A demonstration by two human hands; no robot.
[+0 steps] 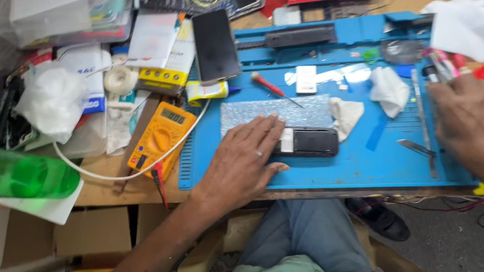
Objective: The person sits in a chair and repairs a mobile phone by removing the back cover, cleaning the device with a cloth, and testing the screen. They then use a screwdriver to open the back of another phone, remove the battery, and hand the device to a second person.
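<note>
Now I see my left hand lying flat and spread, palm down, on the blue ribbed work mat that covers the wooden counter; its fingertips rest on the left end of a black oblong phone, glossy and rounded at the corners, which lies near the mat's front middle. It grips nothing, only presses. Just behind the phone lies a grey sheet of bubble wrap, dimpled and dull, and on its far edge a red-handled screwdriver lies slantwise. A crumpled white cloth touches the phone's right end. My right hand hovers over the mat's right edge, fingers loosely open, close to a thin steel pair of tweezers and a metal blade tool; I cannot tell whether it touches either. Left of the mat sits a yellow multimeter, boxy and matte, with a white cable curving across it. Farther left, a translucent green plastic bottle lies on its side.
</note>
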